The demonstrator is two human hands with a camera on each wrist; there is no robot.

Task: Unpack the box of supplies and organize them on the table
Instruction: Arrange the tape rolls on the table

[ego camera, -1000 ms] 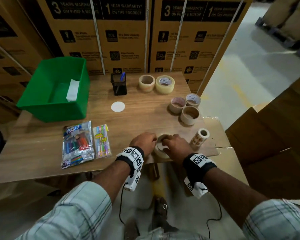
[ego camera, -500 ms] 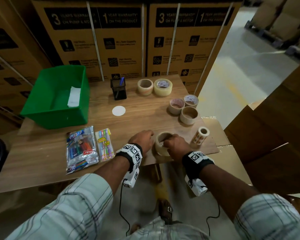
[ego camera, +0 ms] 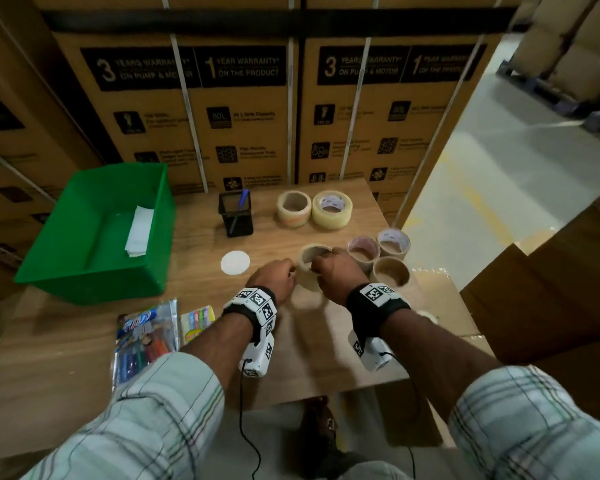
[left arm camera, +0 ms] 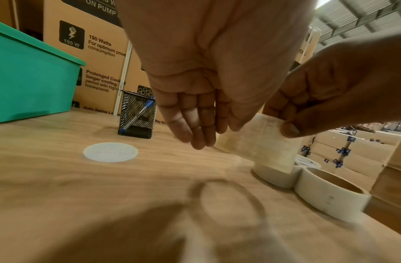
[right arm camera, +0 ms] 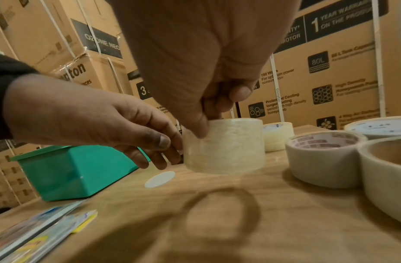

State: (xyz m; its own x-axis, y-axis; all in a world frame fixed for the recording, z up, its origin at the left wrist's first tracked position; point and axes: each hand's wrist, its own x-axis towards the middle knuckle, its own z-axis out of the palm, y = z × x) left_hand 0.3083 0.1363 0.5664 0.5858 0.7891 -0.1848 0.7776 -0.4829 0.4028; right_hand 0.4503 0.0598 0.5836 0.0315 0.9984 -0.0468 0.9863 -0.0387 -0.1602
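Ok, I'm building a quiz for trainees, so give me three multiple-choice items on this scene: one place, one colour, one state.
1. Where is the blue pen? A. in the black mesh holder B. on the floor C. under a carton
2. What colour is the plastic bin? A. red B. green C. grey
3. How is the clear tape roll? A. lying on the floor B. inside a carton C. held above the table
Key: A, its top sticks out of the holder; B, green walls show in every view; C, the right hand pinches it and its ring shadow lies below.
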